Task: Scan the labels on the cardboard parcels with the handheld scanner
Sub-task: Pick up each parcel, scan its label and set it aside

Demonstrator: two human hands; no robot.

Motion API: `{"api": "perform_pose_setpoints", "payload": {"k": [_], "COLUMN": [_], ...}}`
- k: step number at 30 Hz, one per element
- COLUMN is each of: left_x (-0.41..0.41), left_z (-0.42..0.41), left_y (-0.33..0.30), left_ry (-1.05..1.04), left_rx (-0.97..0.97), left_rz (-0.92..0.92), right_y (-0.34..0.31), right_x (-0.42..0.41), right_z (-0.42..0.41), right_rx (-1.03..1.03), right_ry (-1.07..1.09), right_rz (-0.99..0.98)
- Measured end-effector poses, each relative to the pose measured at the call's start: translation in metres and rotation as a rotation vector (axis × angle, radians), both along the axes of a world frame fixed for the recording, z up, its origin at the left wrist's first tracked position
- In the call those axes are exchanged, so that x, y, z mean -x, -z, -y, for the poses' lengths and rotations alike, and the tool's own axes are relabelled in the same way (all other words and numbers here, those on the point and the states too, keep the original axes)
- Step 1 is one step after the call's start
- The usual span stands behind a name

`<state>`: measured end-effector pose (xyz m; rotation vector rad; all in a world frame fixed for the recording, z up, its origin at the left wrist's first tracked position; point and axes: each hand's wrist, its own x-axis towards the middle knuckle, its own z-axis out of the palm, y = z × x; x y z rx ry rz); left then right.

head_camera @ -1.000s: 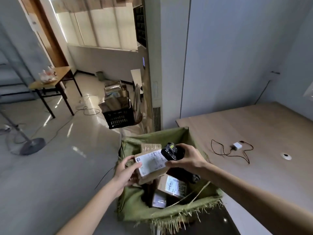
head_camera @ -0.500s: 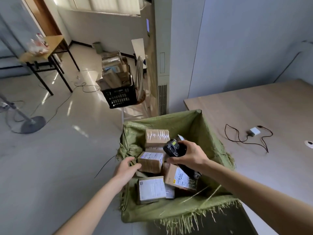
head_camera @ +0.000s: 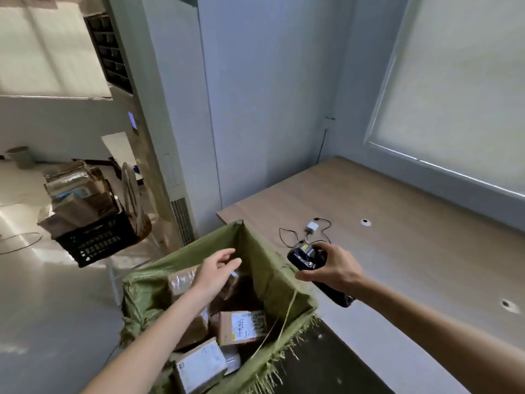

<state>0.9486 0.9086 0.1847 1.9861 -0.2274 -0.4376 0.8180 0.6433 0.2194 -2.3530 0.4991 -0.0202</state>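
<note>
The right hand [head_camera: 331,270] grips the scanner [head_camera: 305,255] over the table [head_camera: 426,251]. The left hand [head_camera: 217,273] is open above the boxes [head_camera: 241,327] in the green sack [head_camera: 257,251]. The scanner points away from them, so it might miss a label unless it turns back.

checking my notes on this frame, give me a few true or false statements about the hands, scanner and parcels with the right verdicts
1. The right hand grips the handheld scanner. True.
2. The left hand holds a parcel up to the scanner. False: it holds nothing, with its fingers relaxed above the green sack.
3. The scanner is over the wooden table. True.
4. The labelled parcel sits on the table. False: it lies inside the sack.
5. The white charger lies in the black crate. False: it lies on the table.
</note>
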Motion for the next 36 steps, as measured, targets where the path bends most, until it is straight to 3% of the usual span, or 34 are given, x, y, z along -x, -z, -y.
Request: {"api": "perform_pose_setpoints", "payload": {"k": [8, 16, 27, 36], "left_x": [0.097, 0.303, 0.668, 0.857], "left_z": [0.173, 0.346, 0.508, 0.592], "left_y": [-0.064, -0.11, -0.09, -0.079], "left_ry": [0.418, 0.791, 1.291, 1.493], "left_rx": [0.008, 0.083, 0.109, 0.109], "left_rz": [0.169, 0.23, 0.138, 0.093], "right_y": [-0.072, -0.109, -0.113, -0.091], "right_x": [0.199, 0.456, 0.83, 1.0], "right_z": [0.097, 0.166, 0.21, 0.23], "right_rx": [0.158, 0.155, 0.113, 0.101], "right_ry": [0.453, 0.884, 1.27, 1.537], "right_rz": [0.011, -0.014, -0.162, -0.189]}}
